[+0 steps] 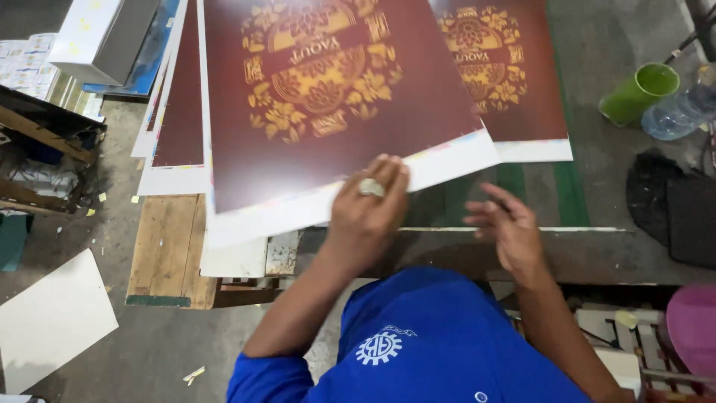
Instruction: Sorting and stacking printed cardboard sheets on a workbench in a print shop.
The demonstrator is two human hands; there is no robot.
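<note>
The left hand (367, 201), a ring on one finger, reaches forward from a bent blue-sleeved arm and lies knuckles-up on the near white margin of a large maroon printed sheet with a gold floral emblem (328, 97), fingers close together and curled over the sheet's lower edge; whether the thumb pinches from beneath cannot be told. That sheet lies tilted, its near corner hanging past the front of the long grey workbench (567, 250), and it covers part of a second maroon sheet with the same gold emblem (514, 82) lying flat on the bench just behind and to the right. The right hand (503, 227) hovers free beside the first sheet's lower right corner, just above the bench's front edge, palm turned inward, fingers loosely spread and slightly blurred, holding nothing. To the left of the bench, more maroon sheets with white borders (175, 112) rest stacked on a bare wooden pallet (168, 246). At the bench's far right end a green plastic cup (640, 92) lies tipped beside a clear plastic bottle (682, 110), with a black bag (671, 205) nearer. A pale sheet of card (52, 317) lies on the concrete floor, well left of the bench.
</note>
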